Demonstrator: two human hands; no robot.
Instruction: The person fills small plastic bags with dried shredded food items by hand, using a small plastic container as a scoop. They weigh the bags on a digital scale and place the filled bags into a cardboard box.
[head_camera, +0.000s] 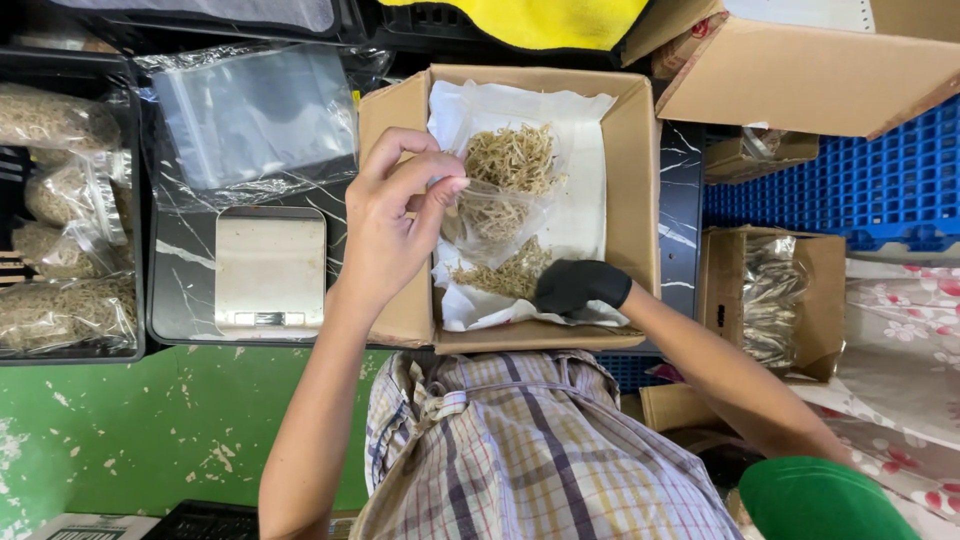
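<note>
Two hands are seen over the cardboard box (630, 180). A clear bag (492, 212) is pinched open by the bare left hand (395, 225) at ten o'clock, so it can be filled. Dried strands (505, 277) are gripped by the gloved right hand (580, 285) at five o'clock.

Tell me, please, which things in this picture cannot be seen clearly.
Head view:
- Right hand: black glove hides its fingers.
- Clear bag: the left hand covers its left edge.
- Scale: display too small to make out.
- Yellow cloth: cut off by the top edge.

two hands (390, 235) – one gloved, three cardboard boxes (640, 200), one scale (270, 270)
</note>
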